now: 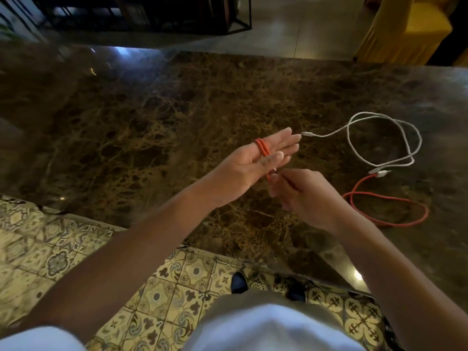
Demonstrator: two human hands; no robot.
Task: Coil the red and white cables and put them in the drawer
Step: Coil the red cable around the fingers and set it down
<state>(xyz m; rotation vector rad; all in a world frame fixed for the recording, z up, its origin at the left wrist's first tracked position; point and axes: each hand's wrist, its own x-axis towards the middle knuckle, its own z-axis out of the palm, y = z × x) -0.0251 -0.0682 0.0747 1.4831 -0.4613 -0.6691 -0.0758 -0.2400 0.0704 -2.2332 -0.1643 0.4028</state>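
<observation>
The flat, unclenched left hand (pixel 255 163) carries two turns of red cable (pixel 262 147); the right hand (pixel 301 192) pinches its strand; each wrap should lie snug, slack feeding freely from the table's (pixel 126 117) right edge.

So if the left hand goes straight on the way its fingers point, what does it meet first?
Probably the white cable: its plug lies just past the left hand fingertips, though the hand may be above the countertop.

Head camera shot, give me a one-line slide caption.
Left hand wrapped with red cable, right hand feeding it; white cable loose on the marble table.
</observation>
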